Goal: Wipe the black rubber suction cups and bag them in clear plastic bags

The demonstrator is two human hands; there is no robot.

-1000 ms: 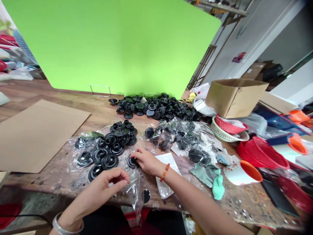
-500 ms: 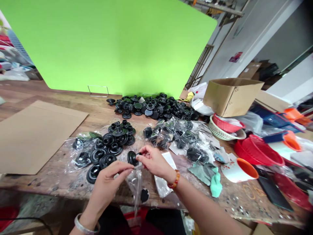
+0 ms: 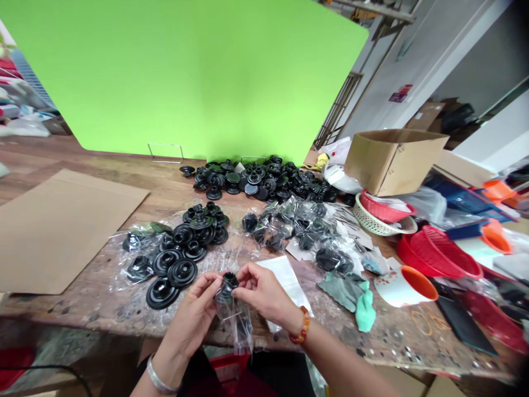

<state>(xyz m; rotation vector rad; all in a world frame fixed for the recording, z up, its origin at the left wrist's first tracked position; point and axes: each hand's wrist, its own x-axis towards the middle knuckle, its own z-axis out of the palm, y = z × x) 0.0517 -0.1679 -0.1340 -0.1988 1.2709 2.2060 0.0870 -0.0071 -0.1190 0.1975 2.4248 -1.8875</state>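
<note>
Holding a black piece [image 3: 230, 279] near seven o'clock in my view, I keep my left hand [image 3: 198, 309] clamped on it and its clear bag [image 3: 239, 325]; my right hand [image 3: 264, 289] pinches its three o'clock side. Loose black discs [image 3: 194, 251] lie at ten o'clock from it.

Ahead of our left hand [image 3: 192, 314] and right hand [image 3: 264, 295], we are seeing a narrow lane on the wooden table [image 3: 235, 220], between the loose black discs [image 3: 182, 272] and the wrapped pieces [image 3: 306, 242]. Beyond it, we are facing the black heap [image 3: 264, 182], with the green board [image 3: 185, 77] walling off the back. Rightward, we are meeting the white-and-orange tube [image 3: 392, 289], red baskets [image 3: 438, 253] and cardboard box [image 3: 372, 162]. Far left, we are having room above the flat cardboard sheet [image 3: 66, 231].
</note>
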